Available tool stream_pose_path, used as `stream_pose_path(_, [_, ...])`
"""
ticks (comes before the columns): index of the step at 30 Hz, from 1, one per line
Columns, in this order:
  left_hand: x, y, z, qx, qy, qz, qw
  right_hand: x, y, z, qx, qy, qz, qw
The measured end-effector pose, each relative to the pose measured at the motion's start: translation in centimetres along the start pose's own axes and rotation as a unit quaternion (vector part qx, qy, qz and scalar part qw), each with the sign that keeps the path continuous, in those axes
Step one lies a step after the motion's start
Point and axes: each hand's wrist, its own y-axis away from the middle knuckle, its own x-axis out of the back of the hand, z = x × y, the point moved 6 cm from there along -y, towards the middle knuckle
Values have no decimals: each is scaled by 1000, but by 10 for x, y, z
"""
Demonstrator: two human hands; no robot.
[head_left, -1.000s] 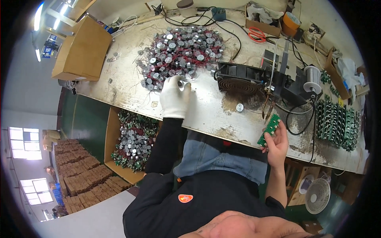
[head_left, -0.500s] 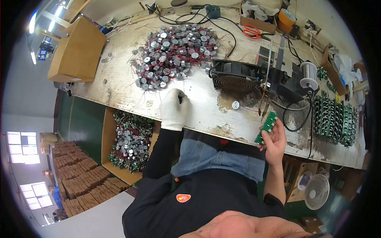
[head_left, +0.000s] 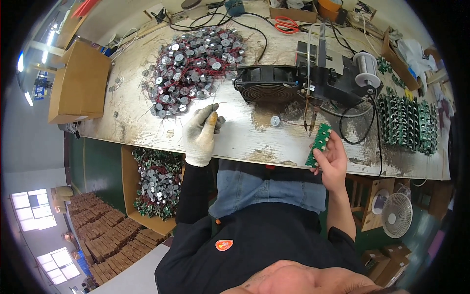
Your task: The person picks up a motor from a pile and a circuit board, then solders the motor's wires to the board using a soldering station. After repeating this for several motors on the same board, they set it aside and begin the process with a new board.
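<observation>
1. The green circuit board [head_left: 320,142] is a narrow strip, tilted with its upper end toward one o'clock, above the near edge of the worktable [head_left: 240,142]. Small pale blocks line its right-hand edge; its finer parts are too small to make out.
2. The bare right hand [head_left: 334,160], at about half past four from the board's middle, pinches it, thumb across the visible face and fingers behind. The thumb covers part of the lower half, and the board's underside is hidden.
3. At eleven o'clock from the board, just beside its upper end, two pointed metal tips [head_left: 307,121] hang from the black soldering rig [head_left: 338,81]. Whether they touch the board cannot be told.
4. At ten o'clock, a round silver part [head_left: 275,120] lies alone on the table.
5. At nine o'clock, well apart, the gloved left hand [head_left: 199,137] has its fingers bent and thumb drawn near them; I cannot tell whether anything is pinched there.
6. Beyond that hand, at ten o'clock from the board, spreads a pile of silver parts [head_left: 191,68] with tangled red wires; single pieces overlap.
7. Toward half past two stand rows of green boards [head_left: 409,122], their details blurred together.
</observation>
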Motion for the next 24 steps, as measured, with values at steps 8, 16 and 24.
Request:
stream_pose_path(8, [-6, -14, 17, -2, -58, -47, 997, -1, 1, 1, -5, -14, -1, 1000])
stream_pose_path(16, [-16, -23, 26, -137, -40, -29, 989, 0, 1, -1, -16, -40, -9, 999])
stream_pose_path(24, [-35, -18, 16, -88, -30, -28, 995, 4, 3, 3, -24, -40, 8, 999])
